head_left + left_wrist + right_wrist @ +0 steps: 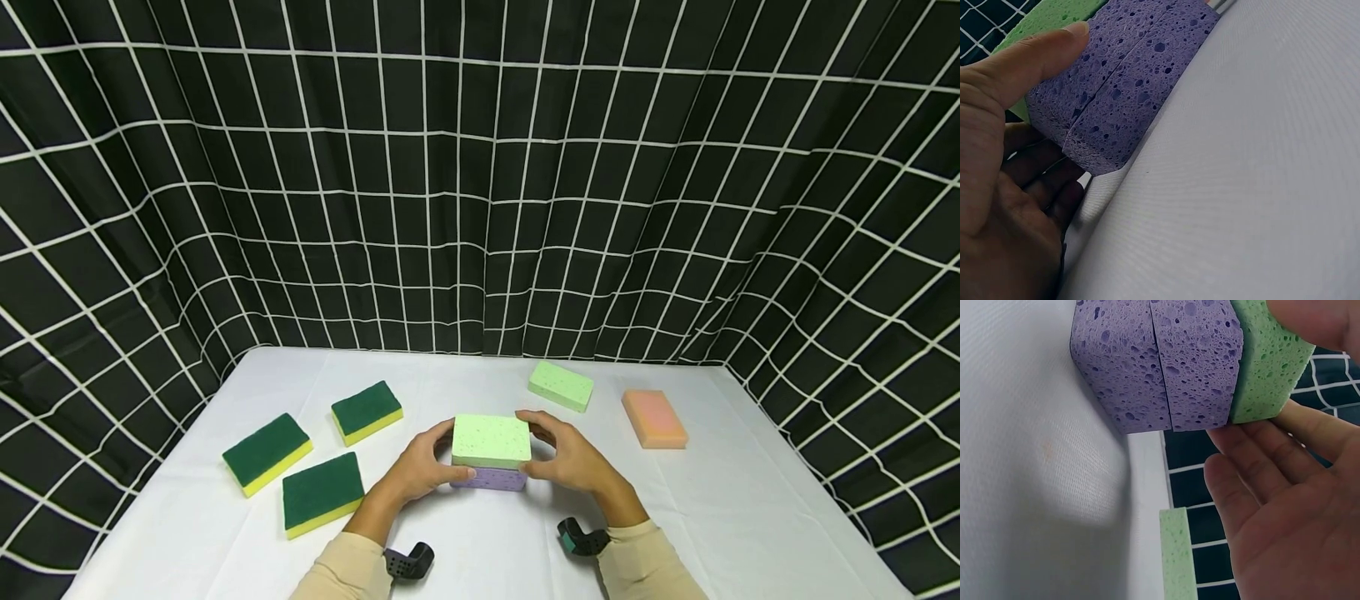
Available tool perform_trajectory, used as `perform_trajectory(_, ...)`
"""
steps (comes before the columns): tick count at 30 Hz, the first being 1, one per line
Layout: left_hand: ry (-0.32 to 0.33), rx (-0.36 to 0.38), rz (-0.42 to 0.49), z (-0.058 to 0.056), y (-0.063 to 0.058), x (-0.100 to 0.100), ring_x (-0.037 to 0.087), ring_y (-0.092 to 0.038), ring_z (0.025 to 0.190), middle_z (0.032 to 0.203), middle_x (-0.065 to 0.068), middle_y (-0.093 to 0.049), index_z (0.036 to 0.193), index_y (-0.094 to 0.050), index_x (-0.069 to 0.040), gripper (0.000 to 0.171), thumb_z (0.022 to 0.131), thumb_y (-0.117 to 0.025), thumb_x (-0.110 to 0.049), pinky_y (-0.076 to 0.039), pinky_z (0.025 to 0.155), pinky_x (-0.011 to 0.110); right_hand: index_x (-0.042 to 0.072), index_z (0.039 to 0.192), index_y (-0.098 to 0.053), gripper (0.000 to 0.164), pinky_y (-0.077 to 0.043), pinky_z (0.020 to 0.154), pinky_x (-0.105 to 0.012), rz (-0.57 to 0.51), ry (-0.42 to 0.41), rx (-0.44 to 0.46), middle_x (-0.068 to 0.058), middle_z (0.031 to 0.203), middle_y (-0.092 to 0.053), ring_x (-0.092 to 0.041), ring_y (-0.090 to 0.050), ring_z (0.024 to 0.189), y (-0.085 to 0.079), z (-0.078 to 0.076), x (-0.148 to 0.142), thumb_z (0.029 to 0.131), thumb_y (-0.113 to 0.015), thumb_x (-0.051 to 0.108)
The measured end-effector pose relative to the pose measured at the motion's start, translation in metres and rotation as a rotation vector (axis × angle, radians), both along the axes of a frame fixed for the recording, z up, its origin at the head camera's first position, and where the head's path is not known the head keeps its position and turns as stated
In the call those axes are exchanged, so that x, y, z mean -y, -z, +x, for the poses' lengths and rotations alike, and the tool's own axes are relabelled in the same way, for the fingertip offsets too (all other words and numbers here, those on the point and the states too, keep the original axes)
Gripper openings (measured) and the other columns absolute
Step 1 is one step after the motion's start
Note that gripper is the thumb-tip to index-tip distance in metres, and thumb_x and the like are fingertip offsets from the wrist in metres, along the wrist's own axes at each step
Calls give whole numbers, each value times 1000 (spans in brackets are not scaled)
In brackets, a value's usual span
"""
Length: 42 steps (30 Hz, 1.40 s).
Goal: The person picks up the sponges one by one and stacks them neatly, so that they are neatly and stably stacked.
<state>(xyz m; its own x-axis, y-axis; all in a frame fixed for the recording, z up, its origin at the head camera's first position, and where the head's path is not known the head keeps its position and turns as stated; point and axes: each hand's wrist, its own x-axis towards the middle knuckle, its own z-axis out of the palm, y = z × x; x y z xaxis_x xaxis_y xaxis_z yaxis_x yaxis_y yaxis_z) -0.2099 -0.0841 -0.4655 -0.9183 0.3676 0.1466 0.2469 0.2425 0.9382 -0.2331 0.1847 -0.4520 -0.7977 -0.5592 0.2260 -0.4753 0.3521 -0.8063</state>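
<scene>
A light green sponge [491, 440] lies flat on top of two stacked purple sponges; the seam between the upper purple sponge [1200, 365] and the lower purple sponge [1119, 365] shows in both wrist views. My left hand [420, 465] holds the stack's left end, its thumb [1054, 56] lying across the join of green and upper purple, fingers behind. At the right end, my right hand [573, 460] grips the green sponge, thumb in front and fingers at the far side. The far faces of the stack are hidden in the head view.
Left on the white table [465, 575] lie three green-and-yellow scouring sponges: one farthest left [266, 452], one behind [367, 411], one nearer [323, 493]. Another light green sponge [561, 385] lies behind right; an orange sponge [655, 418] lies farther right. Black gridded curtains [480, 183] surround the table.
</scene>
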Motion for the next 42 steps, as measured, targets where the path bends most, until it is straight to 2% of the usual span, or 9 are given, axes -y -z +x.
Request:
perform_trajectory(2, 1, 9, 4, 4, -7, 0, 39, -41, 129, 136, 20, -50, 142, -39, 8, 80, 76, -81, -9, -29, 108, 51, -6, 139, -43, 72, -33, 107, -44, 6, 0, -1, -15, 138, -49, -33, -44, 127, 0, 0, 0, 75, -74, 4)
perform_trajectory(10, -2, 15, 1, 6, -10, 0, 40, -41, 129, 137, 21, -49, 141, -41, 8, 77, 76, -81, -9, -29, 108, 52, -3, 139, -45, 71, -35, 105, -47, 26, 1, -27, -16, 136, -50, -36, -47, 124, 2, -1, -1, 75, -74, 5)
perform_trajectory(12, 3, 13, 7, 4, -7, 0, 40, -41, 128, 137, 22, -49, 140, -41, 8, 78, 76, -81, -9, -29, 108, 52, -3, 139, -45, 71, -35, 105, -46, 27, 2, -27, -15, 136, -50, -35, -47, 124, 2, -1, -1, 75, -74, 5)
perform_trajectory(19, -6, 7, 11, -12, 24, 0, 36, -41, 130, 138, 16, -49, 144, -40, 2, 82, 76, -83, -14, -28, 109, 50, -2, 139, -44, 71, -35, 105, -45, 22, 2, -29, -14, 136, -50, -33, -47, 124, 3, 1, -3, 75, -74, 5)
perform_trajectory(21, -8, 2, 13, -15, 28, 1, 34, -41, 130, 138, 14, -50, 144, -41, 0, 82, 75, -84, -17, -28, 109, 49, -1, 140, -44, 72, -36, 105, -44, 34, 6, -34, -12, 135, -51, -31, -49, 122, 3, 1, -3, 75, -75, 6)
perform_trajectory(30, -13, -4, 2, -16, 31, 2, 32, -42, 130, 138, 11, -51, 144, -42, -2, 84, 75, -84, -24, -29, 109, 48, -1, 140, -43, 73, -35, 105, -46, 100, 17, -66, -4, 131, -54, -25, -53, 117, 5, -1, -3, 76, -78, 10)
perform_trajectory(39, -9, 2, 18, -17, 29, 0, 39, -39, 130, 139, 20, -48, 144, -37, 6, 84, 76, -82, -11, -27, 108, 53, -2, 139, -45, 72, -38, 103, -46, 122, 41, -90, -3, 130, -55, -24, -55, 114, 3, 0, -1, 75, -77, 10)
perform_trajectory(42, -8, 3, 27, -17, 29, 0, 37, -40, 130, 138, 17, -49, 144, -36, 5, 85, 75, -83, -11, -27, 109, 52, -2, 139, -45, 72, -39, 103, -46, 127, 46, -93, -4, 131, -55, -25, -55, 115, 4, 1, -1, 75, -77, 10)
